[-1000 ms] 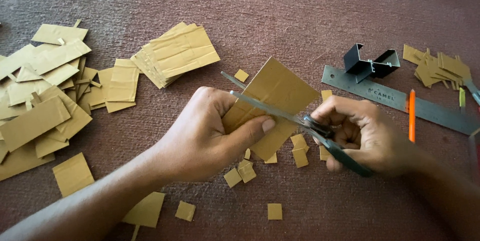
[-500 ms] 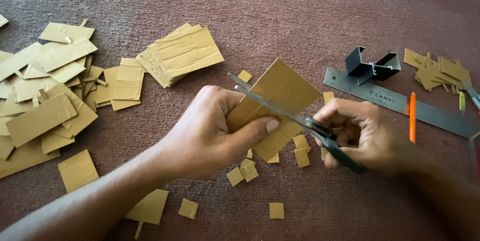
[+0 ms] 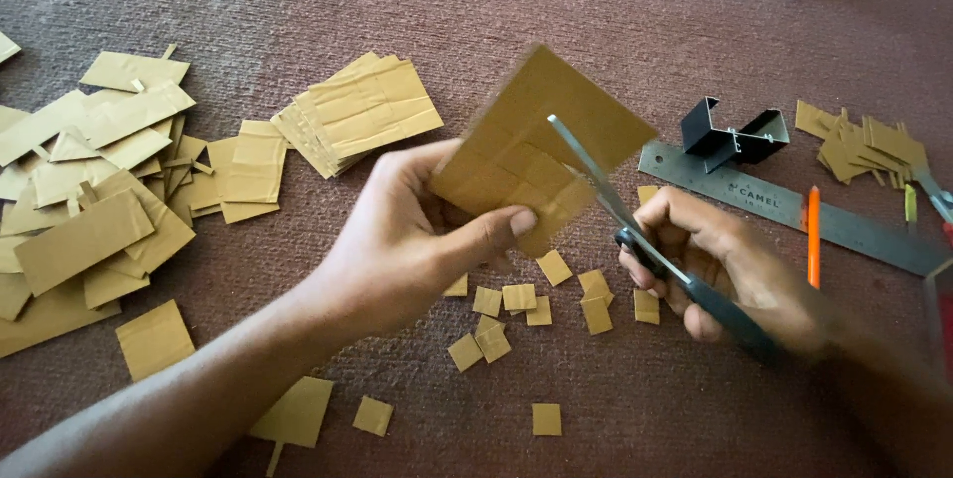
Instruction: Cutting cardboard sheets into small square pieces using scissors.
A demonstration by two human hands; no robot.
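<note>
My left hand pinches a brown cardboard sheet by its lower left corner, holding it tilted above the carpet. In my right hand are dark-handled scissors, their blades reaching up over the sheet's lower right edge. Several small cut cardboard squares lie scattered on the carpet just below both hands.
A stack of cardboard rectangles lies behind my left hand, and a loose heap of cardboard pieces fills the left side. To the right are a steel ruler, an orange pen, a black metal clip piece and more cardboard scraps.
My left hand has lifted and turned the cardboard sheet more upright. The scissors slid back along the sheet's right edge, and my right hand has shifted slightly.
</note>
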